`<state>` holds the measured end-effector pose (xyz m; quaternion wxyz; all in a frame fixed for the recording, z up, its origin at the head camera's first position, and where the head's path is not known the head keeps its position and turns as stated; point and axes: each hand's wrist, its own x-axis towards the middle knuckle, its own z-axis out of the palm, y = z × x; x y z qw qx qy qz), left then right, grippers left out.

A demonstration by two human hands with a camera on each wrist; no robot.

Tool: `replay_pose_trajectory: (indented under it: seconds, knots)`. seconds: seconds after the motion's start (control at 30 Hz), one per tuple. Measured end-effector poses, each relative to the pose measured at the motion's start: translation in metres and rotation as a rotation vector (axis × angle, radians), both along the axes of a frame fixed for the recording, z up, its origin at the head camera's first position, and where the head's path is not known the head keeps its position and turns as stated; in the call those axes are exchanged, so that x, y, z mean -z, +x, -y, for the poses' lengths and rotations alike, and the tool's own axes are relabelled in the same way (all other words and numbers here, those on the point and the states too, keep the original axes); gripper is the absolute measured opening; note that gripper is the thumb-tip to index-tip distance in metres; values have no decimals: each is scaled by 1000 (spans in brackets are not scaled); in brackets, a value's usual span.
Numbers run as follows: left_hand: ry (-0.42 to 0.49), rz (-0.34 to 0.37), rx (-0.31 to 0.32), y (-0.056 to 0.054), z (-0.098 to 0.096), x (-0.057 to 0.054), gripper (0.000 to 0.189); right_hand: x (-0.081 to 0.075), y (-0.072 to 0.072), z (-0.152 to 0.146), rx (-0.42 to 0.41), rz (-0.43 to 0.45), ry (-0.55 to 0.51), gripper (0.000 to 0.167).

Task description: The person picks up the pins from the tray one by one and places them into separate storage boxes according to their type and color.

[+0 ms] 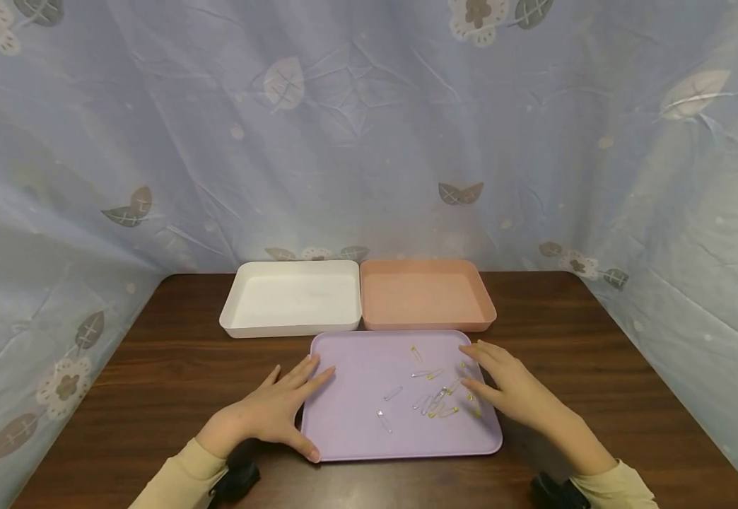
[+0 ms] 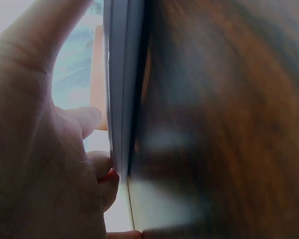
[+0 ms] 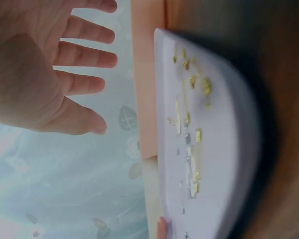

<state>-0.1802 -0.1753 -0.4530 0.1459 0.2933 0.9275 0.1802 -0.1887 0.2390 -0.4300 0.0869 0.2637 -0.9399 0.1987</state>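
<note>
A light purple tray [image 1: 356, 431] lies on the table, with several gold and silver safety pins [image 1: 439, 403] scattered mostly over its right half. At the tray's left edge, my left hand [image 1: 273, 410] spreads its fingers, the thumb by the near corner and fingertips over the rim. The left wrist view shows that hand close beside the tray's side wall [image 2: 122, 89]. Above the tray's right edge hovers my right hand [image 1: 515, 389], fingers extended and holding nothing. In the right wrist view its spread fingers [image 3: 87, 55] are apart from the gold pins [image 3: 192, 79].
Behind the purple tray stand a white tray [image 1: 299, 329] on the left and a pink tray [image 1: 429, 326] on the right, side by side. A patterned curtain [image 1: 356, 162] surrounds the dark wooden table [image 1: 172, 353] at the back and sides.
</note>
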Motion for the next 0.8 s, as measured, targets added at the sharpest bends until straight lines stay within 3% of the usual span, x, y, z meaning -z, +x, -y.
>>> replay_pose_trajectory:
  seconds: [0.47, 0.63, 0.8]
  knots:
    - [-3, -14, 0, -1, 0, 3, 126, -14, -36, 41, -98, -102, -64, 48]
    - [-3, -10, 2, -2, 0, 4, 127, -17, -49, 49, -75, -58, -216, 36]
    - [-3, -11, 1, -2, 1, 5, 127, -16, -59, 51, -3, 92, -406, 28]
